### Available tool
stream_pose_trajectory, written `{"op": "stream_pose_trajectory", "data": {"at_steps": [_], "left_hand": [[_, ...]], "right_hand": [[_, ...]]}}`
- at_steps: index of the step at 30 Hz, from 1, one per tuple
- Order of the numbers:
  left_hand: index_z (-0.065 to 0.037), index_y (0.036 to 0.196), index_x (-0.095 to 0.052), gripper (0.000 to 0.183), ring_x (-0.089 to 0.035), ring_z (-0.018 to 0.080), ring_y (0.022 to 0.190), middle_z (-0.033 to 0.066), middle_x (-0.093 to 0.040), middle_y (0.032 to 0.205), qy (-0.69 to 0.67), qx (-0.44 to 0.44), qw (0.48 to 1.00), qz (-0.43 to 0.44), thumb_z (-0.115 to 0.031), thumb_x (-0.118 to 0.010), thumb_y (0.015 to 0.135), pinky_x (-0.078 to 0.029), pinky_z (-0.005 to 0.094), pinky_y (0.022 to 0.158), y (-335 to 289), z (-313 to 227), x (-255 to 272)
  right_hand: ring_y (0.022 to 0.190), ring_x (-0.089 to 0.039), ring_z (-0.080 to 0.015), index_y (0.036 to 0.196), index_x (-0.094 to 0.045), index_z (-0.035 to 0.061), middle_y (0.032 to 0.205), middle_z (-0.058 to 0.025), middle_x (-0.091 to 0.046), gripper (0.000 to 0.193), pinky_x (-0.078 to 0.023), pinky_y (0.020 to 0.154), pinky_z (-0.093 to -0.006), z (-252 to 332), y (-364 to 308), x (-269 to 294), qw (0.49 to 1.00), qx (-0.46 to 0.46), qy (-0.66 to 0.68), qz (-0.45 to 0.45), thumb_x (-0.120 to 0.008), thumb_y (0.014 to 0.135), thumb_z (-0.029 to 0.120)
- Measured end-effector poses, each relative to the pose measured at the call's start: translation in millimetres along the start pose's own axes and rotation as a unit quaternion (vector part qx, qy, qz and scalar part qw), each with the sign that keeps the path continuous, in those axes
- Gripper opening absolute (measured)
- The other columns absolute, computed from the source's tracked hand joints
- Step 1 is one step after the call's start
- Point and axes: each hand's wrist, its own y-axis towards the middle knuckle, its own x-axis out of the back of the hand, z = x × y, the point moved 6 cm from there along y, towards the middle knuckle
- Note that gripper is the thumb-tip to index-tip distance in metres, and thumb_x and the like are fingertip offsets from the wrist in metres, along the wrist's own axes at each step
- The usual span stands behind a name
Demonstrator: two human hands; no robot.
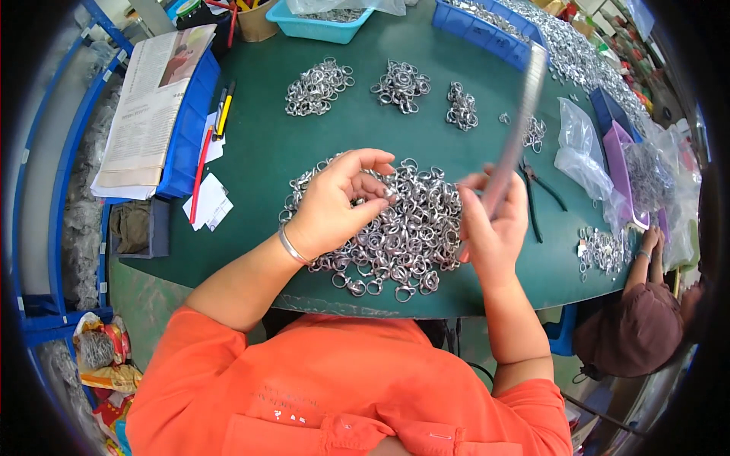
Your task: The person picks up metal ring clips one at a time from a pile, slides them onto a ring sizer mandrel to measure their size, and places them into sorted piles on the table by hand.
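A large heap of silvery metal ring clasps (pixel 411 235) lies on the green table right in front of me. Above its left part is my left hand (pixel 338 197), fingers curled, with a small metal clasp (pixel 390 195) pinched at the tips of thumb and fingers. My right hand (pixel 498 224), at the heap's right side, is closed round a long flat metal bar (pixel 525 99). The bar slants up and away to the right, and its lower end looks reddish. Whether it is a file cannot be told.
Smaller clasp piles (pixel 319 87) are spread beyond the heap. Pliers (pixel 538 197) lie to the right. Blue bins (pixel 487 30) stand at the back, and a newspaper (pixel 148 106) rests on another at left. A red pen (pixel 201 175) lies nearby. A co-worker (pixel 635 327) sits at right.
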Motion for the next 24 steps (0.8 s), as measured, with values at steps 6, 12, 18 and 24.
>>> {"op": "stream_pose_trajectory", "data": {"at_steps": [6,12,18,24], "left_hand": [[-0.002,0.128,-0.035,0.063,-0.059,0.0171,0.089,0.0135,-0.046,0.112,0.066,-0.097,0.993,0.034,0.018,-0.057,0.072,-0.05,0.0288,0.081,-9,-13,-9],[0.002,0.121,-0.043,0.055,-0.06,0.0186,0.09,0.0121,-0.048,0.105,-0.001,-0.078,0.997,0.009,0.017,-0.061,0.071,-0.051,0.028,0.079,-13,-12,-11],[0.007,0.095,-0.055,0.024,-0.061,0.019,0.086,0.0113,-0.051,0.1,0.053,-0.063,0.997,-0.003,0.014,-0.061,0.073,-0.054,0.0275,0.075,-7,-11,-7],[0.006,0.092,-0.056,0.011,-0.061,0.0163,0.082,0.0099,-0.058,0.091,-0.019,-0.018,0.997,-0.075,0.008,-0.054,0.081,-0.052,0.0252,0.07,-1,-9,5]], "right_hand": [[0.084,-0.056,-0.0107,0.108,-0.045,0.0001,0.098,-0.007,-0.059,0.038,-0.045,0.073,-0.0231,-4,12,-33,0.99,-0.045,-0.023,0.134,-0.062,0.074,-0.003],[0.086,-0.058,-0.0119,0.111,-0.041,-0.0018,0.09,-0.0081,-0.059,0.042,-0.047,0.075,-0.0249,-12,3,-37,0.977,-0.063,0.053,0.196,-0.064,0.076,-0.003],[0.083,-0.057,-0.0111,0.111,-0.041,-0.0017,0.088,-0.0074,-0.059,0.041,-0.047,0.074,-0.0242,-14,3,-38,0.984,-0.005,0.067,0.166,-0.062,0.076,-0.006],[0.073,-0.054,-0.0067,0.11,-0.042,-0.0002,0.085,-0.0061,-0.059,0.04,-0.044,0.063,-0.0194,-12,9,-30,0.995,-0.004,0.031,0.093,-0.061,0.076,-0.006]]}}
